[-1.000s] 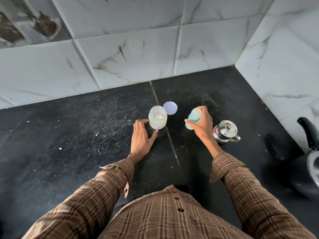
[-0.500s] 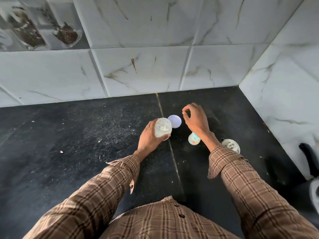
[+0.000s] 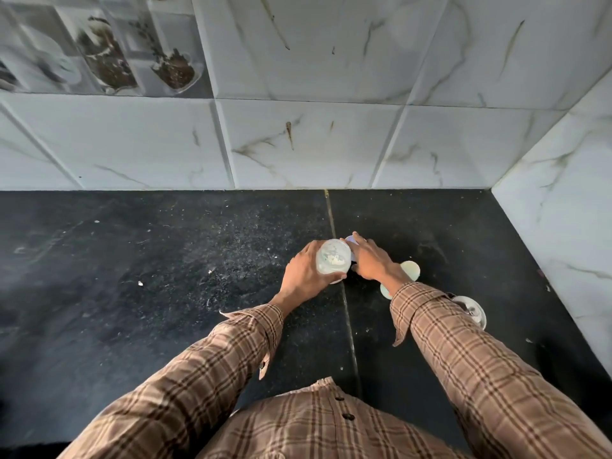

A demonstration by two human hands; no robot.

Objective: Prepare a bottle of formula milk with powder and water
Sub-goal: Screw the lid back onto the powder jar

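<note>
A clear open container (image 3: 332, 260) with white powder inside stands on the black counter (image 3: 198, 293), and my left hand (image 3: 303, 276) is wrapped around its side. Just behind it lies a round lilac lid (image 3: 350, 240), almost wholly covered by my right hand (image 3: 371, 260), whose fingers lie over it; whether they grip it is hidden. A pale blue-green bottle (image 3: 410, 270) sits on the counter right of my right wrist, partly hidden by the sleeve.
A small steel pot (image 3: 475, 314) stands to the right, half hidden by my right forearm. White marble tiles (image 3: 298, 144) close off the back, and a side wall (image 3: 563, 226) closes the right. White specks dot the counter on the left.
My right hand let go of the blue-green bottle, moved left and came down over the lilac lid. My left hand went from flat on the counter to gripping the clear container.
</note>
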